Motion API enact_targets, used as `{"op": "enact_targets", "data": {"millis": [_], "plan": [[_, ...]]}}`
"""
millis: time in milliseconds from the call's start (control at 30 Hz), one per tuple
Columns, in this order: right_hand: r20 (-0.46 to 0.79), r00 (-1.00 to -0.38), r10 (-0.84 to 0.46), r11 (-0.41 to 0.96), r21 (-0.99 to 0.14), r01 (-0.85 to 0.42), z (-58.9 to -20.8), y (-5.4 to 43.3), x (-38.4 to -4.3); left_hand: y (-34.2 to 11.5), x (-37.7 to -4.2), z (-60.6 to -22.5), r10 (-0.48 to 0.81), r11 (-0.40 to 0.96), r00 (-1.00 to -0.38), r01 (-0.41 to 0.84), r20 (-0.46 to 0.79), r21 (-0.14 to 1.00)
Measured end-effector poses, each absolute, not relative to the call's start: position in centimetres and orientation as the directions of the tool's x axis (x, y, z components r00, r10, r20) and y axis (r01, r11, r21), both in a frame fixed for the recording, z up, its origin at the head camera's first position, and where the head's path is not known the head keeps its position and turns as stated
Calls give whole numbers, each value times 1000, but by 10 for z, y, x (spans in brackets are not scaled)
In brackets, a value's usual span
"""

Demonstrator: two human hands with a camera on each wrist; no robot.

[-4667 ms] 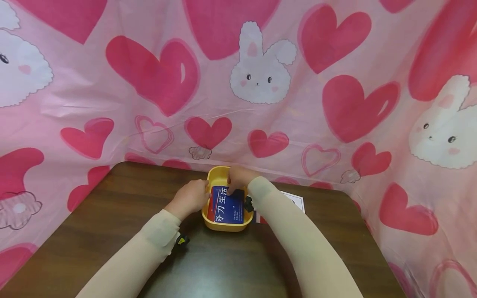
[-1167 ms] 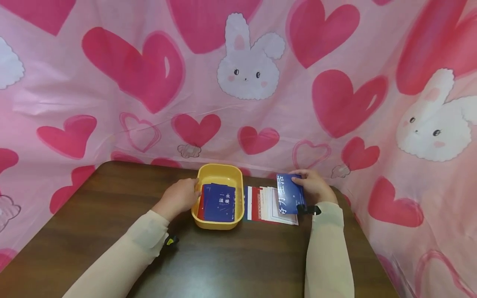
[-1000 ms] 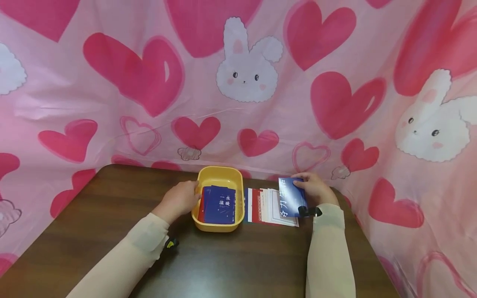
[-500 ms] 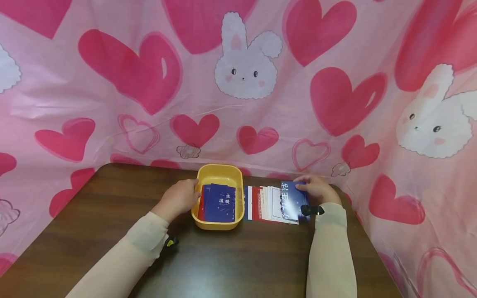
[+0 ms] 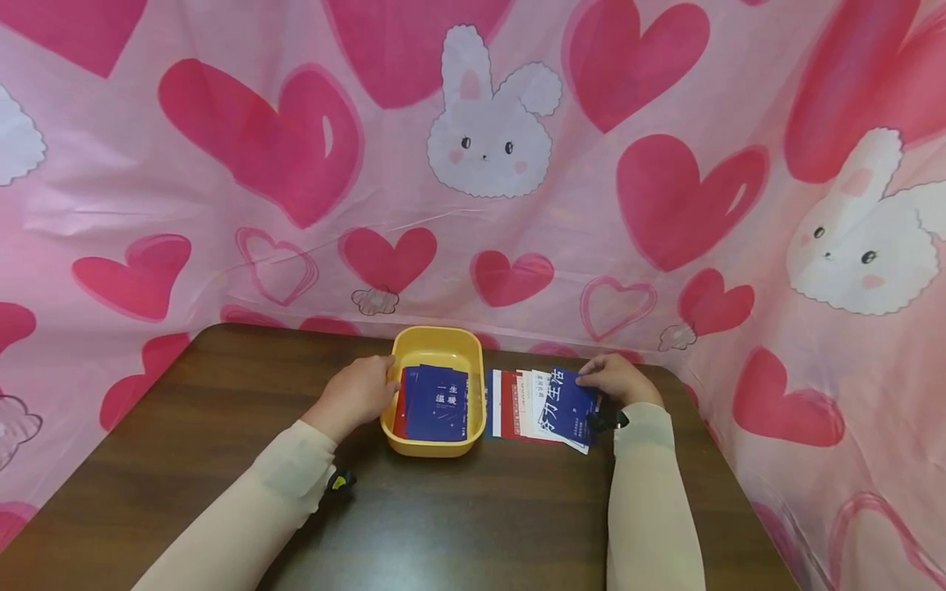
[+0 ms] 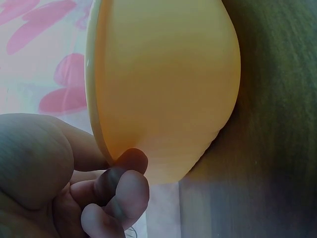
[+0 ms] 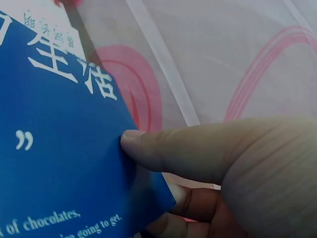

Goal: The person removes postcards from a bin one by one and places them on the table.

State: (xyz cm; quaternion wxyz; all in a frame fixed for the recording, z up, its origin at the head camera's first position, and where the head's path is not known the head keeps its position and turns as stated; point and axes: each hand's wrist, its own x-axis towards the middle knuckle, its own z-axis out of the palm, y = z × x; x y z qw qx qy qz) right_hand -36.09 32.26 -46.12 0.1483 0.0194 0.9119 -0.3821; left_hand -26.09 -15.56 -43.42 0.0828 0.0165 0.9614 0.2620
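Note:
A yellow plastic basin (image 5: 436,449) stands near the table's back edge, holding several cards; a blue card (image 5: 438,410) with white characters lies on top. My left hand (image 5: 358,392) pinches the basin's left rim, thumb inside and fingers against the outer wall in the left wrist view. To the right of the basin, my right hand (image 5: 619,381) holds a blue card (image 5: 567,410) by its edge, thumb on the printed face and fingers beneath in the right wrist view. That card overlaps the right end of a fanned row of cards (image 5: 512,404) in red, cream and white.
The dark wooden table (image 5: 443,517) extends in front of both hands. Behind and beside it hangs a pink cloth (image 5: 318,164) printed with hearts and rabbits. Dark wrist-worn devices sit near both cuffs.
Earlier, my right hand was in the basin on the blue card. Now that card is over the right end of the row and has just shifted slightly left. My left hand stays on the rim.

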Motion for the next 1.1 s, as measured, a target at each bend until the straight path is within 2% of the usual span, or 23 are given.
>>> {"op": "enact_targets", "data": {"millis": [233,633,767,1100], "plan": [[-273,-960,-67,774,-621,123,-460,317,-361,-155,-261,-434,71,867,-986,-15,-152,499],[-174,-976,-128,788,-615,6,-464,287,-372,-155,-260,-434,73,863,-985,-15,-154,505],[-167,-975,-145,766,-643,-4,-462,292,-372,-156,-261,-435,81,868,-986,0,-143,496],[-174,-978,-117,592,-803,72,-445,332,-359,-157,-262,-434,83,866,-986,-1,-145,501]]}}
